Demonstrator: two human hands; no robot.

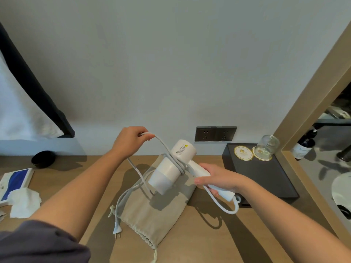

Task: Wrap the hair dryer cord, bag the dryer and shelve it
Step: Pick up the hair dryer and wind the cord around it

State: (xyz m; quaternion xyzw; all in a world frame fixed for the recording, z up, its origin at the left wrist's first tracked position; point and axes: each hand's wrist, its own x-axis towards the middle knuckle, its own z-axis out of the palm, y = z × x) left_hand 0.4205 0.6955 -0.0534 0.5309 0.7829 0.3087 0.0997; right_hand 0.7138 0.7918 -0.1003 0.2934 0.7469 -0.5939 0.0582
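The right hand (218, 179) grips the handle of the white plastic hair dryer (174, 168), holding it in the air above the wooden counter (199, 234) with the barrel angled down and to the left. Several turns of the pale grey power cord (161, 141) sit around the barrel where it meets the handle. The left hand (131, 139) is raised beside the dryer, fingers pinched closed on a length of that cord, which arcs from the hand down to the wound turns. The remaining cord hangs slack to the counter and ends in a white two-pin plug (116, 229) lying on the wood beside the bag. A second loop leaves the base of the handle and curves under the right hand.

The beige cloth drawstring bag (157, 215) lies flat on the counter directly beneath the dryer, its gathered mouth toward the camera.

To the right, a black rectangular tray (266, 177) carries an upturned clear glass (267, 147). A dark double wall socket (215, 133) sits above the counter.
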